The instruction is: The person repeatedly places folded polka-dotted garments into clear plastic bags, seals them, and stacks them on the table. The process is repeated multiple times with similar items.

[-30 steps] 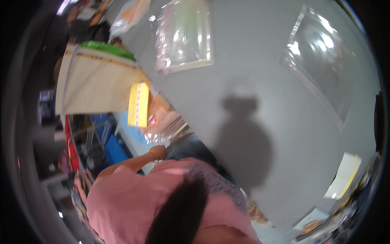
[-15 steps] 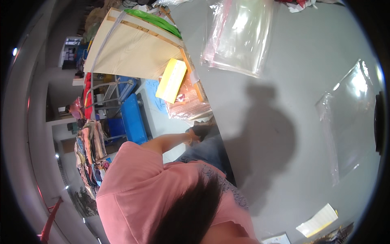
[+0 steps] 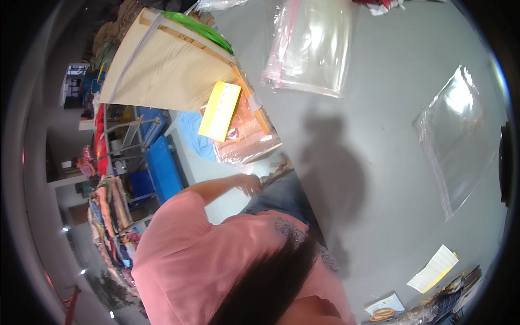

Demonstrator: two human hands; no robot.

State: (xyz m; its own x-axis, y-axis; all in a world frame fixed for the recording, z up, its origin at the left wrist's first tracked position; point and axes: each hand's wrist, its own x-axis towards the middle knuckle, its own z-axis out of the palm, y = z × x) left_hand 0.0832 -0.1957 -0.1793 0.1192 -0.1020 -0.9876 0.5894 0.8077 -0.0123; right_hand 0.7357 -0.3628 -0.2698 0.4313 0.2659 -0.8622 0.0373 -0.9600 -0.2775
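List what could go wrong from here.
1. The yellow rectangular card with a white strip appears to lie loose on the brown, clear-wrapped bundle; it could slide off.
2. The bare left hand hangs low near that bundle; a careless swing might knock it.
3. The stacked, clear plastic bags on the grey table look slick and may shift if brushed.

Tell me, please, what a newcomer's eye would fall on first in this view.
Probably the pink shirt, which fills the lower middle of the picture. Next might come the bright yellow card on the shiny, brownish packet, above the left hand in the picture. Glossy clear plastic bags also stand out at top centre on the grey tabletop.
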